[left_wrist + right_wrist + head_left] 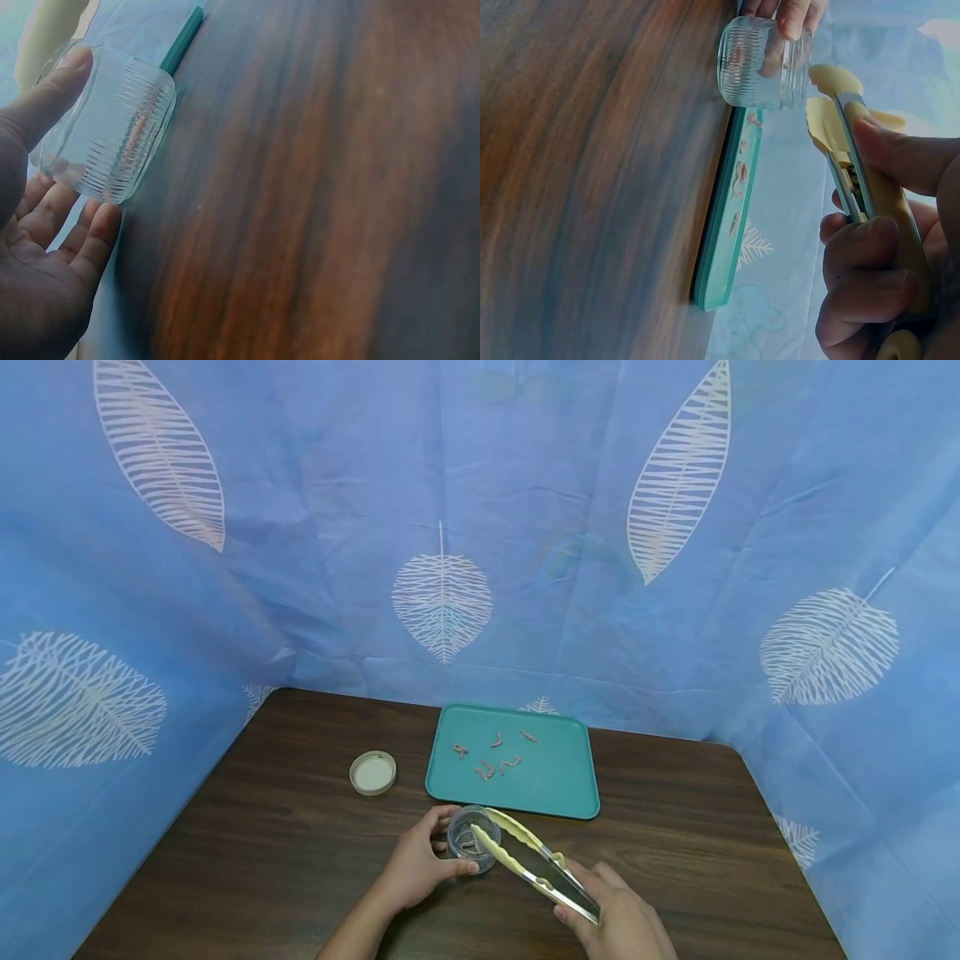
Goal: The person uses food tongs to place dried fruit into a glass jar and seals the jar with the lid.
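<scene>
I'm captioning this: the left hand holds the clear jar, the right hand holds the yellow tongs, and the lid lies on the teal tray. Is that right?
Not quite: the head view shows the lid on the brown table, left of the teal tray. The left hand holds the clear jar, the right hand the yellow tongs.

A curtained-off tabletop space is being shown: a dark brown wood-grain table (285, 852) is being enclosed along its far edge and both sides by blue cloth (337, 568), which is being decorated with white leaf outlines (442, 602). The kind of room beyond, home, lab or workshop, is being hidden by the cloth.
</scene>
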Action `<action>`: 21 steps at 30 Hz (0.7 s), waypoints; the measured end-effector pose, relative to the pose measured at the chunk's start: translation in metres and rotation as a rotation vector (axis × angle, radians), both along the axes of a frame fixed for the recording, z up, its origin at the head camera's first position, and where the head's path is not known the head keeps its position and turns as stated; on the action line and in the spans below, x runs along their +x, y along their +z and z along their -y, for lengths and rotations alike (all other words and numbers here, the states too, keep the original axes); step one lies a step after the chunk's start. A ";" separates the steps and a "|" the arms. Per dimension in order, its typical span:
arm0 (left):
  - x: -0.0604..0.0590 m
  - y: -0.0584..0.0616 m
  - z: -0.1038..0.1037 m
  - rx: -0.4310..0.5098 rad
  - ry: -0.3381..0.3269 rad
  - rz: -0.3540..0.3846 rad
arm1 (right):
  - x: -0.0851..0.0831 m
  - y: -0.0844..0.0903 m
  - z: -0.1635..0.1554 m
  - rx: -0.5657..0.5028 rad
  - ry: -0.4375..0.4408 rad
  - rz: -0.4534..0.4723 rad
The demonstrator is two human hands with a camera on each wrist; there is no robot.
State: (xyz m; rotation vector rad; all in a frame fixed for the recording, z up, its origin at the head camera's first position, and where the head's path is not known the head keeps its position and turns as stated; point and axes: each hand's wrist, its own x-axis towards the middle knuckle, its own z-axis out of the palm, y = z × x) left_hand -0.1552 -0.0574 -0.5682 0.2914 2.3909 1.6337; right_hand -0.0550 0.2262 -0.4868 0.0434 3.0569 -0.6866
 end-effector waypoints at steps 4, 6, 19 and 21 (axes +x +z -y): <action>0.000 0.002 0.000 -0.005 0.000 -0.006 | -0.001 0.000 -0.001 -0.025 -0.004 0.001; 0.000 0.003 0.000 -0.007 0.000 -0.008 | -0.002 0.000 -0.001 -0.039 -0.004 0.006; 0.000 0.002 0.000 -0.017 0.007 -0.003 | -0.014 0.009 -0.003 -0.106 -0.038 0.104; 0.000 0.002 0.000 -0.015 0.004 -0.003 | -0.017 0.010 -0.005 -0.111 -0.044 0.116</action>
